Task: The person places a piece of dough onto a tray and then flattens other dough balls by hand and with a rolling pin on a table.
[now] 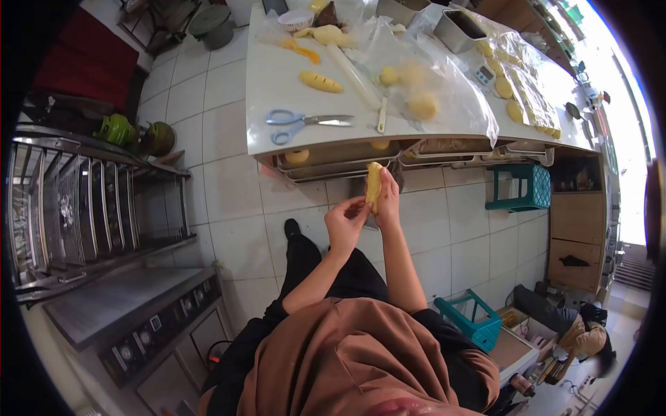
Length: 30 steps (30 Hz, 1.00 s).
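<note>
A long piece of yellow dough [374, 186] is held upright in front of me, just off the table's front edge. My right hand [388, 197] is wrapped along its right side. The fingertips of my left hand [347, 219] pinch its lower end. On the white table [277, 97] lie a scored yellow loaf [321, 82], scissors with blue handles [305, 123] and a small white-handled knife [382, 115]. Round dough pieces [422, 106] sit under clear plastic to the right.
Trays [333, 170] sit under the tabletop. Metal tins [460, 31] and a timer [484, 75] stand at the back right. Green stools [519, 187] are on the right. A metal rack [90, 208] and an oven [152, 333] are left. Another person [579, 333] is at lower right.
</note>
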Each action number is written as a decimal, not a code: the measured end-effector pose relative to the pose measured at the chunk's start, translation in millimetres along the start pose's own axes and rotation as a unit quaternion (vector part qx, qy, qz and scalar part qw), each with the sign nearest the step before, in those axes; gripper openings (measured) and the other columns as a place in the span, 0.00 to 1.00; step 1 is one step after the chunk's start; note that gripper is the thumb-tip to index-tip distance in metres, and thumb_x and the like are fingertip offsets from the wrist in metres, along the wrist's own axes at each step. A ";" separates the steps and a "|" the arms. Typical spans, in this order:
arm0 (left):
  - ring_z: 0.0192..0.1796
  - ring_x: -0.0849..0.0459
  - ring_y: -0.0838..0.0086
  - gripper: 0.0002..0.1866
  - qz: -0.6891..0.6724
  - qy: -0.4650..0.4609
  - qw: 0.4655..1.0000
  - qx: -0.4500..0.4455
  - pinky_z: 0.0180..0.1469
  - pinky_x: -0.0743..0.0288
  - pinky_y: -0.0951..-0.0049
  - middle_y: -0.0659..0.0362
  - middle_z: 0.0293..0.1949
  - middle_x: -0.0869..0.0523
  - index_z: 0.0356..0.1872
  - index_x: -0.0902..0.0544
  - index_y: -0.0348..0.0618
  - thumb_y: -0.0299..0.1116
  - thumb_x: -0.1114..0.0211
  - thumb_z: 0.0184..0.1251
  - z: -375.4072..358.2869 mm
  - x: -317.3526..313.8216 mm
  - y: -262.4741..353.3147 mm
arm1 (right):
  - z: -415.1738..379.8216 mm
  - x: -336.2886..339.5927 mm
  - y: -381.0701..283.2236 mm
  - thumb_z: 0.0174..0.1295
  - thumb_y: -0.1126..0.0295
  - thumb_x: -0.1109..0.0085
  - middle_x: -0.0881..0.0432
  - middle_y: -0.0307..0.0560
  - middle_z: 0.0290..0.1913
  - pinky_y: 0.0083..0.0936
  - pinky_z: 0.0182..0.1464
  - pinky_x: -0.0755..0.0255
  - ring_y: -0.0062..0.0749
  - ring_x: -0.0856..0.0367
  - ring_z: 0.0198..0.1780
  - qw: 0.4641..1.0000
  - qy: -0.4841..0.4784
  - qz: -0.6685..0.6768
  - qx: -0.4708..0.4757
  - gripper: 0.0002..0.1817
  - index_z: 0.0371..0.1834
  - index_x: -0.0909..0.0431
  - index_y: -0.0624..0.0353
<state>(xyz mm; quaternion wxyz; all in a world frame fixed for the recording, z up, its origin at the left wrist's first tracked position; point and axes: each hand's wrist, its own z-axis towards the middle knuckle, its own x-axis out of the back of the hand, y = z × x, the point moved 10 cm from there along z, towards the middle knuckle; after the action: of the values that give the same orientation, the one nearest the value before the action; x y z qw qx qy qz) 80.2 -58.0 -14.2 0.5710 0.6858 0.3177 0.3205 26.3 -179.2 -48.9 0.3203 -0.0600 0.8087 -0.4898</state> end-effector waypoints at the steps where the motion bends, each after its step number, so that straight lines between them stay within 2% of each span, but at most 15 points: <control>1: 0.33 0.15 0.68 0.10 0.026 0.006 1.000 -0.013 0.36 0.23 0.76 0.54 0.35 0.13 0.41 0.16 0.39 0.26 0.33 0.56 0.7 10.4 -1.0 | 0.1 -4.4 11.5 0.68 0.54 0.54 0.25 0.40 0.28 0.16 0.27 0.34 0.20 0.28 0.26 1.000 0.002 0.004 -0.003 0.20 0.45 0.25 0.61; 2: 0.31 0.15 0.70 0.10 0.053 0.013 0.998 -0.028 0.35 0.23 0.76 0.55 0.33 0.13 0.40 0.16 0.38 0.26 0.33 0.56 2.2 20.1 0.6 | 0.5 -9.8 19.9 0.68 0.54 0.54 0.26 0.40 0.28 0.16 0.26 0.34 0.21 0.28 0.26 1.000 0.003 0.008 -0.004 0.20 0.45 0.25 0.61; 3: 0.30 0.15 0.71 0.10 0.020 -0.008 1.000 -0.017 0.35 0.23 0.77 0.55 0.33 0.13 0.39 0.16 0.37 0.26 0.33 0.56 -52.2 -56.7 -8.3 | -34.6 80.3 -14.9 0.67 0.54 0.54 0.26 0.40 0.27 0.17 0.26 0.34 0.21 0.28 0.26 0.996 0.049 -0.070 -0.026 0.20 0.44 0.25 0.61; 5: 0.29 0.16 0.74 0.09 0.118 -0.021 0.987 -0.111 0.34 0.23 0.77 0.54 0.32 0.14 0.38 0.16 0.35 0.26 0.33 0.55 -48.4 -47.3 2.2 | -32.5 80.5 8.5 0.67 0.53 0.54 0.26 0.40 0.26 0.18 0.24 0.34 0.21 0.28 0.26 0.996 0.060 -0.047 -0.041 0.20 0.43 0.25 0.61; 6: 0.29 0.16 0.75 0.12 0.214 -0.058 0.961 -0.167 0.32 0.24 0.77 0.54 0.33 0.14 0.42 0.18 0.35 0.27 0.35 0.57 -45.1 -43.7 12.3 | -31.3 81.9 26.2 0.66 0.51 0.54 0.26 0.39 0.28 0.17 0.22 0.36 0.20 0.29 0.25 0.993 0.082 -0.024 -0.075 0.21 0.44 0.26 0.58; 9: 0.30 0.17 0.76 0.14 0.063 -0.009 0.996 -0.066 0.32 0.25 0.77 0.55 0.30 0.14 0.48 0.20 0.39 0.30 0.38 0.61 -29.9 -24.9 -25.5 | -34.4 114.3 57.4 0.65 0.48 0.55 0.28 0.36 0.29 0.15 0.20 0.40 0.17 0.32 0.25 0.989 0.070 0.049 -0.123 0.22 0.47 0.28 0.54; 10: 0.30 0.19 0.79 0.16 0.055 -0.002 0.997 -0.052 0.31 0.26 0.80 0.58 0.29 0.15 0.52 0.23 0.42 0.33 0.42 0.64 -16.1 -16.0 -52.2 | -32.3 125.5 65.1 0.65 0.47 0.55 0.28 0.35 0.29 0.14 0.20 0.41 0.17 0.32 0.24 0.988 0.087 0.045 -0.122 0.22 0.47 0.28 0.55; 14: 0.32 0.20 0.80 0.18 -0.088 0.055 0.987 0.127 0.32 0.28 0.82 0.62 0.35 0.17 0.54 0.26 0.45 0.39 0.43 0.66 41.9 27.3 -237.5 | -41.2 173.6 105.6 0.64 0.46 0.54 0.30 0.35 0.29 0.13 0.19 0.44 0.17 0.33 0.24 0.981 0.136 0.004 -0.136 0.24 0.49 0.29 0.55; 16: 0.36 0.19 0.75 0.21 -0.187 0.053 0.942 0.274 0.38 0.26 0.75 0.61 0.41 0.19 0.56 0.29 0.47 0.42 0.41 0.64 52.8 36.0 -331.9 | -45.6 193.0 129.0 0.64 0.46 0.55 0.30 0.35 0.29 0.14 0.18 0.44 0.17 0.33 0.23 0.977 0.156 -0.026 -0.144 0.24 0.49 0.29 0.55; 19: 0.39 0.21 0.72 0.27 -0.263 0.076 0.892 0.361 0.40 0.26 0.69 0.61 0.47 0.24 0.60 0.36 0.54 0.40 0.39 0.60 70.6 31.3 -403.8 | -53.1 211.0 156.6 0.66 0.48 0.56 0.29 0.35 0.29 0.14 0.17 0.44 0.17 0.33 0.22 0.965 0.186 -0.056 -0.177 0.23 0.48 0.28 0.56; 22: 0.48 0.25 0.69 0.29 -0.476 0.079 0.766 0.425 0.46 0.28 0.60 0.60 0.54 0.30 0.60 0.40 0.56 0.40 0.39 0.58 106.8 4.5 -466.5 | -53.8 226.2 177.7 0.67 0.50 0.57 0.28 0.36 0.28 0.14 0.17 0.42 0.17 0.32 0.22 0.962 0.182 -0.075 -0.191 0.21 0.48 0.27 0.57; 25: 0.54 0.30 0.67 0.27 -0.472 0.113 0.821 0.300 0.53 0.33 0.54 0.61 0.57 0.35 0.58 0.41 0.56 0.38 0.41 0.58 151.8 8.3 -478.4 | -50.7 241.2 185.9 0.68 0.52 0.56 0.27 0.37 0.29 0.14 0.17 0.40 0.17 0.31 0.22 0.958 0.188 -0.092 -0.198 0.20 0.47 0.27 0.58; 28: 0.56 0.33 0.65 0.28 -0.422 0.315 0.829 0.190 0.57 0.39 0.49 0.61 0.58 0.36 0.59 0.44 0.58 0.38 0.44 0.58 141.4 24.6 -487.6 | -46.4 255.6 184.0 0.67 0.51 0.56 0.27 0.37 0.29 0.14 0.17 0.39 0.17 0.30 0.22 0.960 0.176 -0.094 -0.194 0.21 0.46 0.27 0.59; 30: 0.59 0.36 0.63 0.31 -0.472 0.330 0.783 0.235 0.60 0.42 0.46 0.60 0.60 0.37 0.59 0.41 0.55 0.31 0.48 0.49 131.1 7.5 -499.7 | -45.7 268.3 185.5 0.67 0.51 0.55 0.27 0.37 0.28 0.14 0.17 0.39 0.17 0.30 0.22 0.956 0.182 -0.108 -0.201 0.21 0.45 0.27 0.59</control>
<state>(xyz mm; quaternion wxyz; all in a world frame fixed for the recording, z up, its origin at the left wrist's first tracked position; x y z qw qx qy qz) 155.1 -54.9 -525.5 0.3322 0.4158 0.8362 0.1326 -171.2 -159.8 -311.8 0.0943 -0.1198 0.9238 -0.3512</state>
